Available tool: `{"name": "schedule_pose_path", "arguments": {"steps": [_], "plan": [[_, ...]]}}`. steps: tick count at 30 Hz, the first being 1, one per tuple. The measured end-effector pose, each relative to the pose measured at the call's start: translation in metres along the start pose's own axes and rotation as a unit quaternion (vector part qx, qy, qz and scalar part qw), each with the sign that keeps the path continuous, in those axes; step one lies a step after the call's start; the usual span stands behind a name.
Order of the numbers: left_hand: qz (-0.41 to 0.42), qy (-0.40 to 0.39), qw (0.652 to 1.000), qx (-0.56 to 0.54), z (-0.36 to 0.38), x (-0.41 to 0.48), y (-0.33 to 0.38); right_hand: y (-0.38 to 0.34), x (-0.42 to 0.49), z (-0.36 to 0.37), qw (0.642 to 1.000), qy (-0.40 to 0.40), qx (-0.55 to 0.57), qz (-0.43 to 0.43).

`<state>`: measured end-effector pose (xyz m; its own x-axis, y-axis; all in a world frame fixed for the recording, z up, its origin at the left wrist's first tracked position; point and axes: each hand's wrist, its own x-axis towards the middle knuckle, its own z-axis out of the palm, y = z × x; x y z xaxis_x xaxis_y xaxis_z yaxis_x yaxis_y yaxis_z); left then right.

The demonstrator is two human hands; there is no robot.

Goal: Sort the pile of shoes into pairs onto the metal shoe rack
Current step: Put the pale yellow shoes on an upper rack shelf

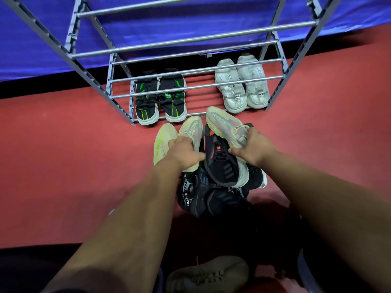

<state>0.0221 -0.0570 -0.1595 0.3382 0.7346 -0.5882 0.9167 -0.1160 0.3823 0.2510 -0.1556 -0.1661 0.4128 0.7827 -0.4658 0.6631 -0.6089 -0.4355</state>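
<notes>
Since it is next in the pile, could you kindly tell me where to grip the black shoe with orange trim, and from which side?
Probably the heel collar, reached from above at the far end: the black shoe with orange trim lies atop the pile, laces up, toe towards you.

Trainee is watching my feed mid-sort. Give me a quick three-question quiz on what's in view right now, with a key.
1. True or false: two pairs already sit on the bottom shelf of the metal shoe rack.
2. What does the right hand grip? A) a cream shoe B) a black shoe C) a rack bar
3. Fill in: the left-end pair on that shelf is black with ____ markings.

Key: 1 true; 2 A; 3 green.
</notes>
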Motion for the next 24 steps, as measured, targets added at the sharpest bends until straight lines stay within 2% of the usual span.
{"name": "schedule_pose_path", "arguments": {"steps": [2,4,7,9,13,20,24], "plan": [[0.016,-0.01,0.999,0.044,0.006,-0.002,-0.002,0.002,-0.004,0.004,1.0,-0.013,0.007,-0.003],[0.007,0.016,0.998,0.068,0.013,-0.003,-0.005,0.003,-0.006,0.004,1.0,-0.02,0.004,-0.006],[-0.046,0.09,0.992,0.073,0.024,-0.005,0.0,0.002,-0.007,0.003,0.999,-0.038,-0.011,-0.006],[-0.082,0.111,0.988,0.069,0.031,-0.004,0.002,0.003,-0.008,0.002,0.999,-0.04,-0.015,-0.008],[-0.127,0.069,0.988,0.061,0.032,0.004,-0.004,0.005,-0.01,0.003,1.0,-0.024,-0.016,-0.012],[-0.103,0.078,0.992,-0.008,0.003,-0.001,-0.002,0.003,-0.009,-0.004,1.0,-0.012,0.002,-0.015],[-0.09,0.069,0.993,0.042,-0.019,-0.016,0.011,-0.016,-0.015,-0.023,0.999,-0.005,0.045,-0.003]]}}
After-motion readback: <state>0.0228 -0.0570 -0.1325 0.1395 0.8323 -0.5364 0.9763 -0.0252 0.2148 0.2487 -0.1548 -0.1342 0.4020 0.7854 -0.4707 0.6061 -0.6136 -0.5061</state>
